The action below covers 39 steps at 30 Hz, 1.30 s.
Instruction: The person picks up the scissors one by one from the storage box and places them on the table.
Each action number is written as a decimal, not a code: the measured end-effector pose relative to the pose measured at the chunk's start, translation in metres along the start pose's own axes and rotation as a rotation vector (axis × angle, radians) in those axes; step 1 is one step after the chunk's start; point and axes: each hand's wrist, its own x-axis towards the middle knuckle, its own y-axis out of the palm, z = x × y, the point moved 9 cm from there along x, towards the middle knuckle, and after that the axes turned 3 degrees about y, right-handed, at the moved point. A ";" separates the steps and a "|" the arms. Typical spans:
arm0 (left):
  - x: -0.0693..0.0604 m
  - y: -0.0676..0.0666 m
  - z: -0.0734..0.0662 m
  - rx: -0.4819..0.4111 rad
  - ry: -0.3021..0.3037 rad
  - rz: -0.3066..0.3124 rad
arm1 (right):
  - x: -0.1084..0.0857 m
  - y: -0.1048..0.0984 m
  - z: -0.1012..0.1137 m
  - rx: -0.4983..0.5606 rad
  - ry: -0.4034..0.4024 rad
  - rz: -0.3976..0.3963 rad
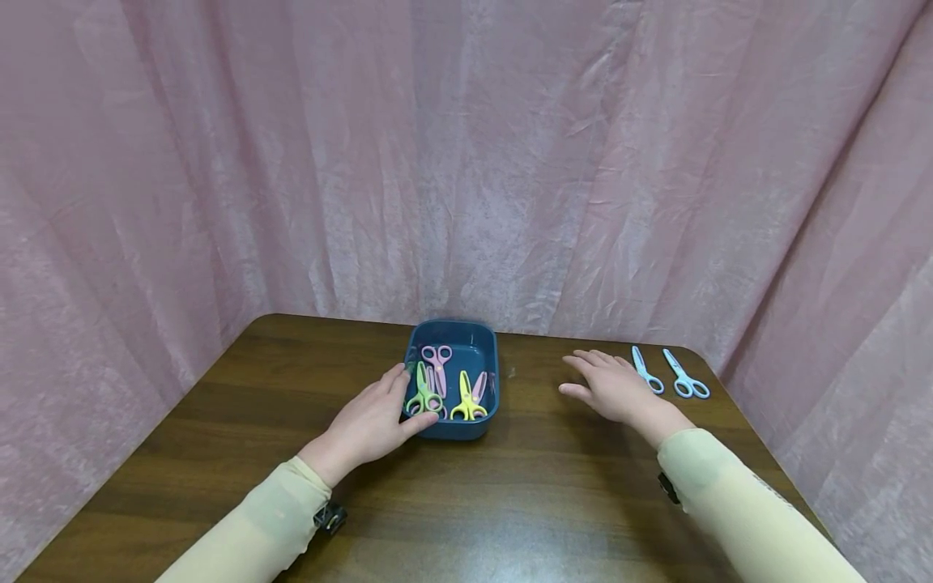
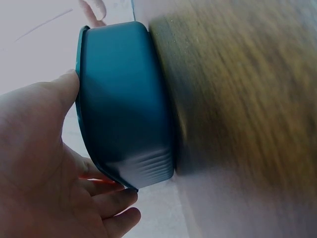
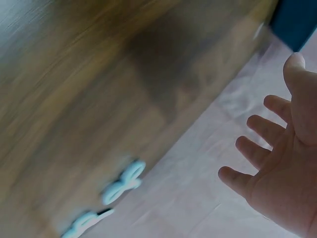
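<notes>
A dark blue plastic bin [image 1: 451, 429] stands at the table's middle rear, holding pink scissors [image 1: 440, 370], green scissors [image 1: 424, 397] and yellow scissors [image 1: 465, 395], with more pink or purple pieces partly covered. On the bin's near left corner rests my left hand [image 1: 375, 415], thumb at the near rim and relaxed fingers along the left side. The left wrist view shows thumb and fingers touching the bin's rim [image 2: 85, 124]. My right hand [image 1: 615, 389], fingers spread and holding nothing, hovers over the table just left of light blue scissors [image 1: 641, 367]; another light blue pair [image 1: 682, 377] lies farther right.
The brown wooden table [image 1: 539, 494] has rounded far corners. Pink curtains [image 1: 466, 162] hang right behind it and along both sides. Each sleeve carries a small dark wrist camera [image 1: 330, 518]. Both blue pairs lie near the table's right rear corner.
</notes>
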 end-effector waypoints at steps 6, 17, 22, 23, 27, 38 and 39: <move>-0.001 0.000 0.000 -0.003 -0.003 0.008 | 0.010 -0.005 0.033 -0.002 -0.060 -0.032; 0.000 0.001 0.000 -0.008 -0.010 0.013 | 0.020 -0.011 0.074 0.030 -0.121 -0.021; 0.000 0.001 0.000 -0.009 -0.013 0.015 | 0.023 -0.012 0.086 0.032 -0.136 -0.027; 0.000 0.001 0.001 -0.009 -0.014 0.017 | 0.024 -0.013 0.088 0.033 -0.137 -0.026; -0.001 0.001 0.001 -0.004 -0.014 0.016 | 0.027 -0.013 0.096 0.038 -0.150 -0.023; 0.000 0.002 0.000 -0.012 -0.016 0.012 | 0.033 -0.015 0.119 0.040 -0.191 -0.012; 0.000 0.001 0.001 -0.012 -0.019 0.015 | 0.034 -0.015 0.121 0.037 -0.194 -0.009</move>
